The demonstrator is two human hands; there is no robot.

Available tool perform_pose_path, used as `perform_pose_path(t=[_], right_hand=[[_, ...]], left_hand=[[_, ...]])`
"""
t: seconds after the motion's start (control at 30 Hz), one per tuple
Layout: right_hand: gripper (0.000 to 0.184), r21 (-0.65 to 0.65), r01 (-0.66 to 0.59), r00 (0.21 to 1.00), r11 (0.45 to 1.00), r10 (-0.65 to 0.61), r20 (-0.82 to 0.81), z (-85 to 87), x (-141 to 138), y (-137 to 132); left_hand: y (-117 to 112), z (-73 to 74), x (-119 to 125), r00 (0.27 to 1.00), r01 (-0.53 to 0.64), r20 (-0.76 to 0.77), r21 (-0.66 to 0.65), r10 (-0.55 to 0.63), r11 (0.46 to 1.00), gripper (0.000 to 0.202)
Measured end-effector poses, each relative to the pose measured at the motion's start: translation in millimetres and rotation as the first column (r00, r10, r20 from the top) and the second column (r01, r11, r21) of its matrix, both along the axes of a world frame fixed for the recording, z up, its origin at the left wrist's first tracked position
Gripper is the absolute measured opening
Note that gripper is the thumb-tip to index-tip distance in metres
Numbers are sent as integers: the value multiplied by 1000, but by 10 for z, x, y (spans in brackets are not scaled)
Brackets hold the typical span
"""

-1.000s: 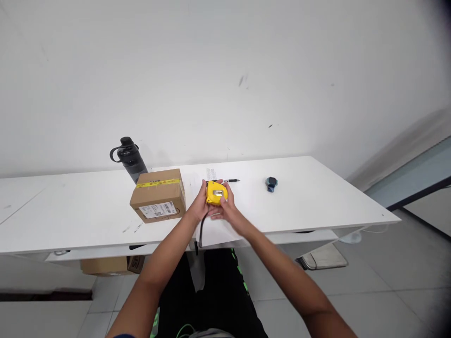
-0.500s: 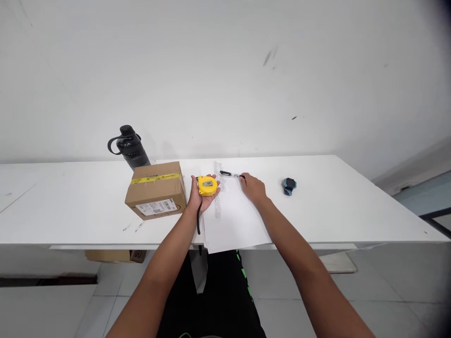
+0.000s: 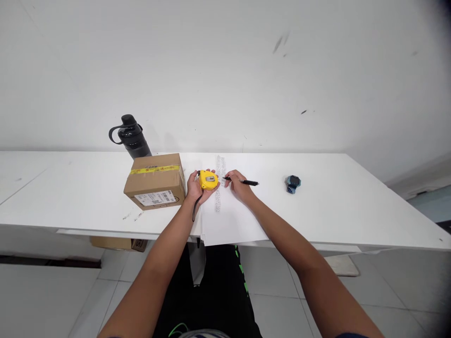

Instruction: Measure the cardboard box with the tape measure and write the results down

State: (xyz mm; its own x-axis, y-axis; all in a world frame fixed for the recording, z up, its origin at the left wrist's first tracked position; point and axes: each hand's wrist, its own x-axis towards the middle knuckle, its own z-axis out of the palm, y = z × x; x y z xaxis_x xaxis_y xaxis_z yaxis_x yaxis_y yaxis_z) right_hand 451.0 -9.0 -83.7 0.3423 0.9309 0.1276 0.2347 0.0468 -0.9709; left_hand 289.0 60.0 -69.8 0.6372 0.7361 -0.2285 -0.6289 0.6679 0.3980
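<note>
Bottle point(image 3: 132, 138) stood behind box point(image 3: 155, 180), left; watch point(image 3: 293, 183) lay right. Left hand point(image 3: 196, 191) cradled tape point(image 3: 208, 179); right hand's point(image 3: 241, 188) grip pinched pen point(image 3: 251, 182), tip left, long axis left-right.

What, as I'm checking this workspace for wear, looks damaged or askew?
Dark smudges stand out on the white tabletop in front of the cardboard box, and scuffs mark the pale wall. The paper juts past the tabletop's front edge. Nothing looks spilled.

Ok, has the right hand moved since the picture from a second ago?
Yes: rightward, farther from the cardboard box. The right hand has left the yellow tape measure and now holds the pen.
</note>
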Motion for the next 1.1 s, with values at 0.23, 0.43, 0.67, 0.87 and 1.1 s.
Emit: perform_pose_path(t=[0.23,0.43,0.67,0.87,1.1], right_hand=[[41,-40,51,990,998,-45,134,-31,-2,4],[36,-41,27,985,999,-20,172,-26,-18,-10],[35,-51,28,985,998,-19,173,-31,-15,-11],[37,-45,18,983,999,-10,181,-40,-7,-6],[36,-42,41,987,998,-34,155,-25,-19,-20]], left_hand=[[17,-2,4,1000,17,-16,13,-16,1000,41],[-2,35,25,999,12,-48,24,-11,1000,45],[2,29,25,997,24,-69,24,-23,999,35],[-16,44,25,998,2,-63,-5,-2,1000,28],[-34,65,5,998,4,-56,-17,-5,1000,26]])
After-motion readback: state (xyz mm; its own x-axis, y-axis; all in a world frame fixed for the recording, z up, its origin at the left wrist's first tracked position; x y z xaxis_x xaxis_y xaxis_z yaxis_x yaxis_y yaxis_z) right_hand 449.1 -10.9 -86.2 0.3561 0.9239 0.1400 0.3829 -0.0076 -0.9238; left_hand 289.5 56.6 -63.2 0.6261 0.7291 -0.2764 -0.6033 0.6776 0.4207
